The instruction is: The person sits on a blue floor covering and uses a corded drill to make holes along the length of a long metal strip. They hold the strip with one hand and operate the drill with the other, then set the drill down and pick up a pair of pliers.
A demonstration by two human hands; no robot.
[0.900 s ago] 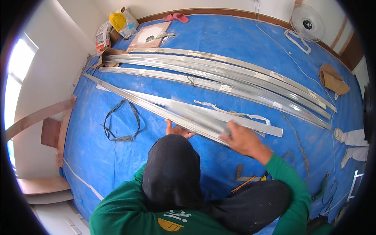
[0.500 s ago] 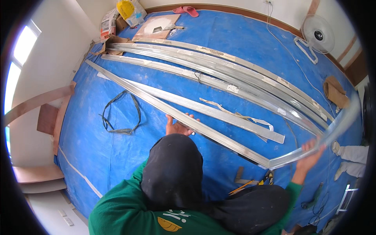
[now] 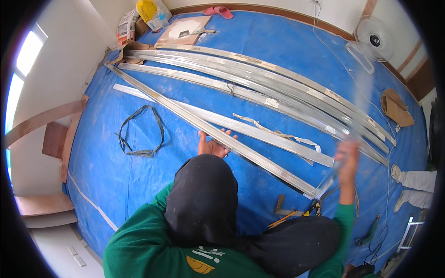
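My left hand (image 3: pixel 211 146) supports a long grooved metal channel (image 3: pixel 181 110) from underneath, its fingers curled around the lower edge. My right hand (image 3: pixel 347 160) grips a motion-blurred shiny strip (image 3: pixel 359 102) that rises steeply from the channel's near right end. Behind the channel lie a flat white strip (image 3: pixel 259 134) with loose peeled tape and a group of long metal profiles (image 3: pixel 259 78). A dark looped strap (image 3: pixel 159 139) lies left of the channel. Near my bent leg are a metal square (image 3: pixel 280 204) and some small tools (image 3: pixel 310 208).
Blue sheeting (image 3: pixel 97 162) covers the floor. Bags (image 3: pixel 148 14), pink slippers (image 3: pixel 218 12) and a board (image 3: pixel 183 28) are at the back, a fan (image 3: pixel 373 37) and brown paper (image 3: pixel 396 109) at right. Someone's white-clad legs (image 3: pixel 412 183) are at the right edge; wooden pieces (image 3: pixel 55 139) lean left.
My right hand has swung right and then upward with the strip, from lying along the channel to steeply upright. My left hand stays under the channel and has risen slightly in view.
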